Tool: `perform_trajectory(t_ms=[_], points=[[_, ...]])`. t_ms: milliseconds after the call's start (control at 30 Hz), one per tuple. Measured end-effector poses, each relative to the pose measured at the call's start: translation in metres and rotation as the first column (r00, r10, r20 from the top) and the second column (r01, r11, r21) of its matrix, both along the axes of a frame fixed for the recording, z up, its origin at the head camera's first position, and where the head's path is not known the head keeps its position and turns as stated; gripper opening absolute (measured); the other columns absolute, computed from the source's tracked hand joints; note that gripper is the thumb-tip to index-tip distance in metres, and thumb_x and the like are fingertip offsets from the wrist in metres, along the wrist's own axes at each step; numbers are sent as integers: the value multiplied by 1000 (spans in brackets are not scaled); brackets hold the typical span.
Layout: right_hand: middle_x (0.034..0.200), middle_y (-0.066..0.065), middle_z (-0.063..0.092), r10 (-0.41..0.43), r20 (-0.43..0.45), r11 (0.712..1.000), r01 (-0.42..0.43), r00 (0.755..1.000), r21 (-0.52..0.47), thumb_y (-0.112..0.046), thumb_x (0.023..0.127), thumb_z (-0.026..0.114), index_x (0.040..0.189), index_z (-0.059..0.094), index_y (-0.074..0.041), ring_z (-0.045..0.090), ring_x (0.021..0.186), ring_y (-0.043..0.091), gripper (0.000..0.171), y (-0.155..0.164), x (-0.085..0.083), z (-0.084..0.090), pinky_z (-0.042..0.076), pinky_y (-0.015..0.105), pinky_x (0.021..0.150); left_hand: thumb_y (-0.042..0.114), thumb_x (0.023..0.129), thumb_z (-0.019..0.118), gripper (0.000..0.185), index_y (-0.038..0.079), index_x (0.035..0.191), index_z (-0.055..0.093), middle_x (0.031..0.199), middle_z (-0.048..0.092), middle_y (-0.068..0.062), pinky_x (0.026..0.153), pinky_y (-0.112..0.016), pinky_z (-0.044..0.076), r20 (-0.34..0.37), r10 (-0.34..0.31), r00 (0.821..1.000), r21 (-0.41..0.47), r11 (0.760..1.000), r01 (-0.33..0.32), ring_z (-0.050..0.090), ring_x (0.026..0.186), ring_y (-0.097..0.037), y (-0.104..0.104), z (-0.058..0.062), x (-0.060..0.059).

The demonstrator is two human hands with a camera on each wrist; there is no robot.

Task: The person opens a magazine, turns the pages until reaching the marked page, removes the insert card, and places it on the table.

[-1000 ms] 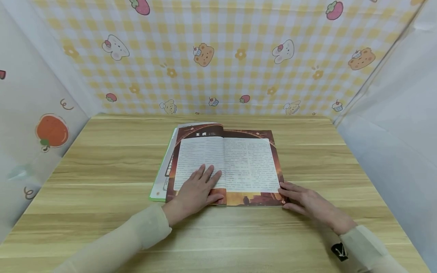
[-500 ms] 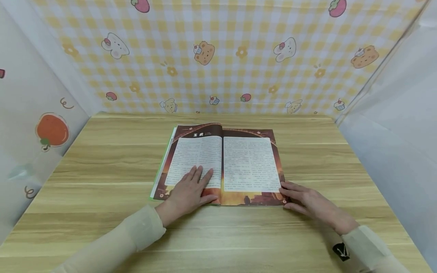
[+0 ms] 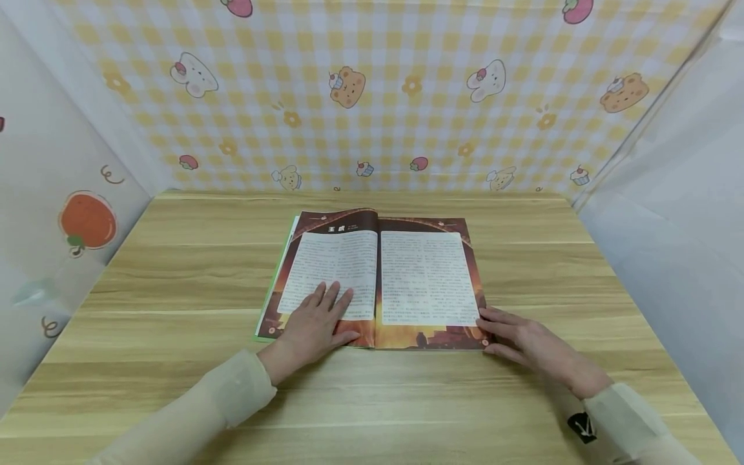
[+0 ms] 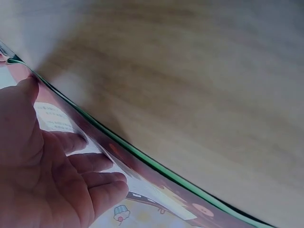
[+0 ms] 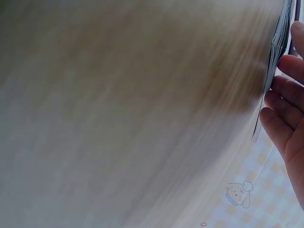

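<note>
An open magazine (image 3: 401, 278) with white text pages and dark red borders lies flat in the middle of the wooden table (image 3: 174, 271). My left hand (image 3: 316, 320) rests flat on the lower part of its left page, fingers straight and together. My right hand (image 3: 517, 339) lies beside the magazine's lower right corner, its fingertips touching the page edge. In the left wrist view my left hand (image 4: 52, 171) lies over the left page beside the magazine's green edge (image 4: 156, 164). The right wrist view has my right fingers (image 5: 285, 99) against the stacked page edges (image 5: 278, 47).
Checked yellow cartoon wallpaper (image 3: 372, 97) closes off the back of the table. A white panel with an orange sticker (image 3: 87, 219) stands on the left, and a plain white panel (image 3: 674, 206) on the right. Bare wood surrounds the magazine.
The left page has settled flat, covering the pages beneath it. My left hand slid left and slightly down along that page. My right hand has stayed at the lower right corner.
</note>
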State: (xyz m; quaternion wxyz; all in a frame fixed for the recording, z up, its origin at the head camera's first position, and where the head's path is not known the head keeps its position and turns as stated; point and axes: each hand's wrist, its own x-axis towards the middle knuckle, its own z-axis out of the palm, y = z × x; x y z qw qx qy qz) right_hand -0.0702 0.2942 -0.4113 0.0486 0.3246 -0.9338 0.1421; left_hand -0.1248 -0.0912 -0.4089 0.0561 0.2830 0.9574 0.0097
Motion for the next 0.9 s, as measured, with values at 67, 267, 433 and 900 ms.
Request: perform_trajectory(t_ms=[67, 267, 433, 900], points=[[127, 18, 59, 3, -5, 1000, -3, 1000, 3, -17, 80, 74, 117, 65, 0, 60, 110, 33, 41, 0, 0, 0, 55, 37, 77, 59, 89, 49, 78, 7, 146, 33, 149, 31, -22, 107, -52, 32, 0, -3, 1000, -3, 1000, 3, 28, 137, -41, 0, 0, 0], [127, 17, 59, 7, -6, 1000, -7, 1000, -1, -17, 80, 74, 117, 65, 0, 60, 111, 33, 41, 0, 0, 0, 55, 38, 78, 58, 90, 49, 78, 7, 146, 34, 149, 32, -22, 107, -51, 32, 2, 1, 1000, -24, 1000, -1, 29, 137, -41, 1, 0, 0], [128, 17, 58, 1, 11, 1000, -1, 1000, -4, -19, 80, 74, 118, 65, 0, 59, 112, 32, 43, 1, 1, 0, 55, 39, 79, 58, 90, 48, 77, 6, 145, 35, 148, 33, -22, 106, -51, 34, 5, 2, 1000, -30, 1000, -2, 32, 135, -41, 2, 1, 1], [126, 18, 60, 15, -3, 1000, -16, 1000, -5, -16, 79, 74, 115, 66, 0, 61, 109, 32, 41, 0, -1, 3, 55, 37, 77, 58, 91, 45, 77, 5, 145, 34, 149, 32, -23, 104, -50, 37, -6, -14, 1000, -76, 997, 14, 34, 135, -41, 4, 3, -1]])
